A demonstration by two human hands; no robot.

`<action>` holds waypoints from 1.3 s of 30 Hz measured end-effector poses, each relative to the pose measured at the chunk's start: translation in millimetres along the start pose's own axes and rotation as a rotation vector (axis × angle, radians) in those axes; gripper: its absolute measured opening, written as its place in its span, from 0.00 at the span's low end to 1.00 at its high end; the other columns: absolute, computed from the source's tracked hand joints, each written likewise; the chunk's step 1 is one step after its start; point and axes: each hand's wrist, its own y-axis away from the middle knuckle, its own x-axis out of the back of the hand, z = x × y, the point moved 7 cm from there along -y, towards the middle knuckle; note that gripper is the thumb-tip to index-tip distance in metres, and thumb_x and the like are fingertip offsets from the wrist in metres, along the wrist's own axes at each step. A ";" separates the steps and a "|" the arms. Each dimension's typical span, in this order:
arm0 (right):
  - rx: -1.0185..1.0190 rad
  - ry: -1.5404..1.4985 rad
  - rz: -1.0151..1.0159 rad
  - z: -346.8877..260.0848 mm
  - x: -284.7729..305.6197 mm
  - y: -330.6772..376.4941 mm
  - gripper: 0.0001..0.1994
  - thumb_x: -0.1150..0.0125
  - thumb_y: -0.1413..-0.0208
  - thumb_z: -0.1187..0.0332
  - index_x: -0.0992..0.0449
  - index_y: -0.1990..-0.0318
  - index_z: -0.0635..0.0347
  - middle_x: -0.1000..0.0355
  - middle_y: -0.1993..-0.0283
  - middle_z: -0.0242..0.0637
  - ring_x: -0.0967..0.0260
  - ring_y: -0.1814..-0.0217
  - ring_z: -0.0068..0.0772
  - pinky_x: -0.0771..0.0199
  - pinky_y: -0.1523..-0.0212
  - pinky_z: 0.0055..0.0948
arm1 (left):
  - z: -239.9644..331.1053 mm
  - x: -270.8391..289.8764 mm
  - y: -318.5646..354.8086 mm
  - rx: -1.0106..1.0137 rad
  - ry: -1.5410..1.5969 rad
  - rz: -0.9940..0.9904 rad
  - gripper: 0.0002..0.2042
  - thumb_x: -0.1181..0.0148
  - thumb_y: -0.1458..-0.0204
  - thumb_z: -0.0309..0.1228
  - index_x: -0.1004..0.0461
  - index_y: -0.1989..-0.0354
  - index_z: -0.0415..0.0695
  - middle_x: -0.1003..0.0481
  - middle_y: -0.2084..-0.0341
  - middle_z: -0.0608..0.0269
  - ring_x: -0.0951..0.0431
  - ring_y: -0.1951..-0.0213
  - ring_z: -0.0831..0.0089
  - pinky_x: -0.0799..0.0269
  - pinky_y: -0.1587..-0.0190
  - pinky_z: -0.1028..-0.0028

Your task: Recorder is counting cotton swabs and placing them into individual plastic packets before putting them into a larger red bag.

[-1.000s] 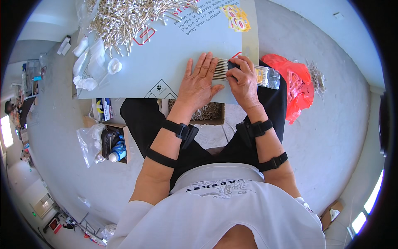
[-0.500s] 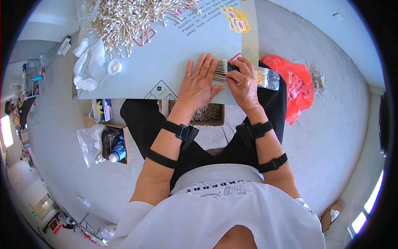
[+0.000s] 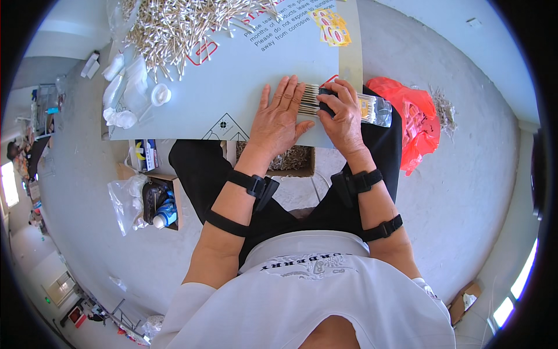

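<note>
My left hand (image 3: 275,123) lies flat on the table with its fingers stretched out. Its index finger and thumb border the left ends of a row of cotton swabs (image 3: 308,100). Over the right part of this row, my right hand (image 3: 344,121) grips a small black block (image 3: 327,104) between thumb and fingers. Its exact shape is mostly covered by the fingers. Just right of that hand, a clear plastic packet (image 3: 381,112) with a yellow label sticks out past the table edge. Whether the swabs reach inside the packet is hidden by my right hand.
Loose cotton swabs (image 3: 174,29) form a big heap at the far left of the table (image 3: 215,93). Yellow cards (image 3: 332,28) lie far right; a small white round lid (image 3: 161,93) sits left. A red plastic bag (image 3: 410,119) is beyond the right edge, and a box (image 3: 290,168) is below.
My right hand's fingers have shifted slightly on the black block, showing more of it. My left hand, the swabs and the packet look the same.
</note>
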 end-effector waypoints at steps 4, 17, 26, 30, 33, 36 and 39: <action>-0.010 0.004 -0.003 -0.1 -0.2 0.2 0.15 0.34 0.64 0.78 0.20 0.62 0.61 0.29 0.49 0.41 0.38 0.38 0.50 0.35 0.39 0.45 | -0.2 0.3 0.1 -0.002 0.001 0.004 0.40 0.45 0.44 0.51 0.52 0.28 0.43 0.53 0.27 0.58 0.57 0.26 0.64 0.66 0.27 0.55; -0.011 0.023 -0.032 2.3 -2.5 -0.7 0.16 0.33 0.63 0.76 0.20 0.61 0.59 0.31 0.48 0.39 0.40 0.36 0.49 0.37 0.38 0.47 | 0.5 2.4 -0.3 -0.009 0.008 0.026 0.40 0.44 0.44 0.51 0.50 0.28 0.43 0.52 0.27 0.57 0.56 0.26 0.63 0.65 0.27 0.55; -0.013 0.050 -0.095 -0.8 -0.5 -3.2 0.27 0.28 0.64 0.70 0.24 0.50 0.59 0.34 0.42 0.41 0.44 0.32 0.49 0.40 0.36 0.47 | -1.4 -0.5 0.6 -0.005 -0.001 0.038 0.39 0.45 0.44 0.52 0.49 0.29 0.43 0.50 0.28 0.57 0.55 0.26 0.65 0.66 0.27 0.55; 0.026 0.124 -0.127 0.2 0.0 -5.0 0.32 0.25 0.66 0.68 0.26 0.46 0.60 0.37 0.38 0.42 0.47 0.30 0.49 0.42 0.35 0.47 | -0.7 -0.1 0.0 -0.007 0.010 0.052 0.39 0.46 0.43 0.52 0.49 0.28 0.44 0.49 0.28 0.58 0.55 0.26 0.66 0.66 0.27 0.55; 0.000 0.096 -0.125 0.2 2.7 -7.6 0.31 0.25 0.66 0.68 0.26 0.48 0.60 0.37 0.37 0.42 0.48 0.29 0.49 0.43 0.34 0.47 | -0.7 -0.1 0.1 -0.008 0.009 0.055 0.38 0.46 0.43 0.52 0.49 0.28 0.44 0.49 0.28 0.58 0.55 0.26 0.65 0.66 0.27 0.55; 0.002 0.096 -0.131 -1.0 2.7 -6.1 0.29 0.25 0.66 0.69 0.25 0.50 0.60 0.37 0.37 0.43 0.48 0.29 0.50 0.43 0.34 0.48 | -0.5 0.1 0.1 -0.007 0.013 0.058 0.39 0.46 0.43 0.52 0.48 0.29 0.44 0.49 0.28 0.57 0.55 0.26 0.65 0.66 0.27 0.55; 0.023 0.095 -0.109 -4.6 4.8 -2.7 0.25 0.26 0.66 0.70 0.23 0.54 0.59 0.37 0.38 0.44 0.47 0.30 0.51 0.43 0.34 0.48 | -0.4 0.8 0.1 -0.007 0.018 0.056 0.39 0.45 0.44 0.52 0.48 0.29 0.43 0.49 0.28 0.57 0.54 0.26 0.64 0.65 0.27 0.54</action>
